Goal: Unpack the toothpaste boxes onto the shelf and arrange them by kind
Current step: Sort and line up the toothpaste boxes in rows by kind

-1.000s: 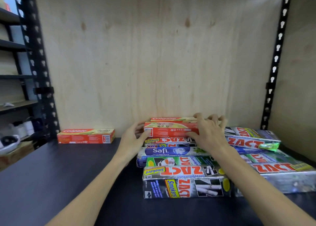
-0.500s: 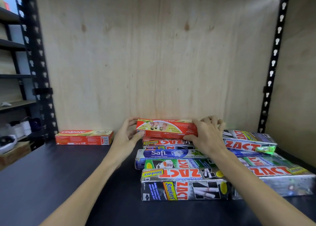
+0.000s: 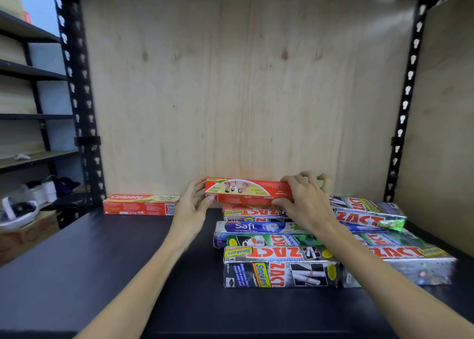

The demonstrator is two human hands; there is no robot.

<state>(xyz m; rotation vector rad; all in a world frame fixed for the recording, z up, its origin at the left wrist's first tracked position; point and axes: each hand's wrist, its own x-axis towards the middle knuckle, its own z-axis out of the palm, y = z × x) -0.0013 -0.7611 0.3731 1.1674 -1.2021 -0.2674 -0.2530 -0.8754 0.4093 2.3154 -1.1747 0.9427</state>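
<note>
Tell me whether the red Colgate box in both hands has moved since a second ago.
Yes. The held Colgate box has risen off the pile of Zact boxes and come slightly leftward, toward the Colgate box on the shelf.

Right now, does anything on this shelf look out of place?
Yes. The blue Safi box lies wedged among the Zact boxes, a different kind. The red Colgate box held in both hands is upside down.

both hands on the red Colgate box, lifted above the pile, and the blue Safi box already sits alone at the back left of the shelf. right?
Not quite. The head view shows both hands, left hand and right hand, on the lifted red Colgate box, but the box alone at back left is a second Colgate box. The blue Safi box lies in the pile.
</note>
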